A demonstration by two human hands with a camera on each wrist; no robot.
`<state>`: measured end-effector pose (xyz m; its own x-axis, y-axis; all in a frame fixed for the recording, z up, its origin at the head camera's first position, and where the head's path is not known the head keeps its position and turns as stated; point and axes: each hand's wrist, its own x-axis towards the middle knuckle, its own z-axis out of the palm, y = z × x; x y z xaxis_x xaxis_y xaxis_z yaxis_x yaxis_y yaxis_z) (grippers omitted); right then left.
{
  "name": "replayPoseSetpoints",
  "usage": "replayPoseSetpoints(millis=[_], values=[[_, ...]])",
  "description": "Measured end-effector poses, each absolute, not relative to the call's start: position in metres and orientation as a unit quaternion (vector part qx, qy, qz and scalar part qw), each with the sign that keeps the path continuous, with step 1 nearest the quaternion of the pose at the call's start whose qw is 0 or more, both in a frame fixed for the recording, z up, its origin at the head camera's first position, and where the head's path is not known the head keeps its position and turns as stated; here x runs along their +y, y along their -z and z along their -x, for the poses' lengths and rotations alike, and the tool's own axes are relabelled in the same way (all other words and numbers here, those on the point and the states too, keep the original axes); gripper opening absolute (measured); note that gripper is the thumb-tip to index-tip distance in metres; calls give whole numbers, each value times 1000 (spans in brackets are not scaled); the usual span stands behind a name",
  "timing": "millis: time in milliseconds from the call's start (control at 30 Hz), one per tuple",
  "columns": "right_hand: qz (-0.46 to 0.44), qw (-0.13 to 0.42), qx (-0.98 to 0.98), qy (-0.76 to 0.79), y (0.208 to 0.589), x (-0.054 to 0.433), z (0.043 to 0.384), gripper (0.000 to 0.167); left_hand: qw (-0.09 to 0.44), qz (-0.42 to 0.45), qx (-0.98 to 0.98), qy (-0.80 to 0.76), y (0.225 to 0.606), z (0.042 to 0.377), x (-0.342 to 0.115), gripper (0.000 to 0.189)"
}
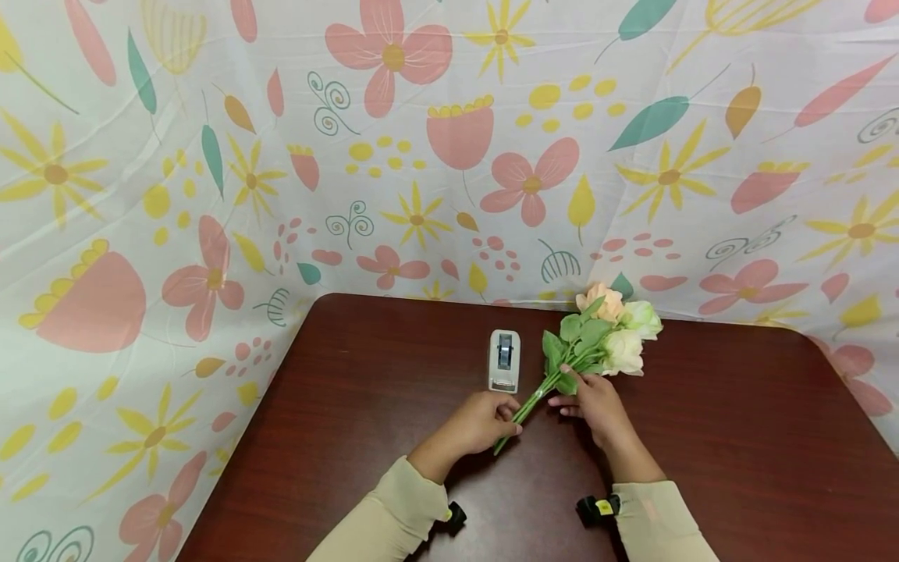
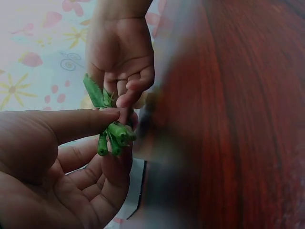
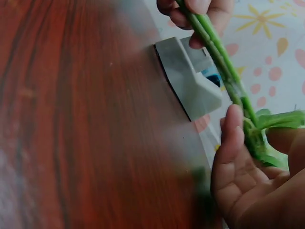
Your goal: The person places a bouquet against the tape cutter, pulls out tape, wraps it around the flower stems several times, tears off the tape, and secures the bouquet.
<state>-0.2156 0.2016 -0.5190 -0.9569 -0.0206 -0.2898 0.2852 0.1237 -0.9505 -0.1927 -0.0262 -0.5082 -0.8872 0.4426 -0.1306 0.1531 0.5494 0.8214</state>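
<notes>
A small bunch of flowers [image 1: 621, 351], peach, pale green and cream, slants over the table with its heads toward the back right. My left hand [image 1: 485, 421] pinches the green stems [image 2: 114, 136] near their cut ends, between thumb and fingers. Higher up, just below the leaves [image 1: 579, 336], my right hand [image 1: 597, 406] holds the bunch, its thumb on one side and fingers on the other. A shiny clear patch, like tape, shows on the stems [image 3: 221, 62] between both hands. Just beyond the left hand stands a white tape dispenser [image 1: 504, 363] with a roll in it.
The dark red-brown table [image 1: 351, 375] has rounded back corners. A white cloth [image 1: 281, 156] printed with flowers and leaves hangs along its back and left sides. Each wrist wears a black strap camera, and the sleeves [image 1: 393, 507] are beige.
</notes>
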Motion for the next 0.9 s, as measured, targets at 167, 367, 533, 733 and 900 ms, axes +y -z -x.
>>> replayPoseSetpoints(millis=[167, 367, 533, 733, 900], values=[[-83, 130, 766, 624, 521, 201, 215, 52, 159, -164, 873, -431, 514, 195, -28, 23], [-84, 97, 802, 583, 519, 201, 214, 45, 156, -156, 877, -427, 521, 196, -27, 22], [-104, 45, 808, 578, 515, 202, 214, 39, 154, -158, 879, -423, 524, 196, -25, 21], [-80, -38, 838, 538, 510, 194, 211, 29, 159, -154, 880, -420, 521, 195, -25, 21], [-19, -46, 875, 482, 514, 192, 209, 26, 164, -159, 884, -409, 520, 194, -25, 21]])
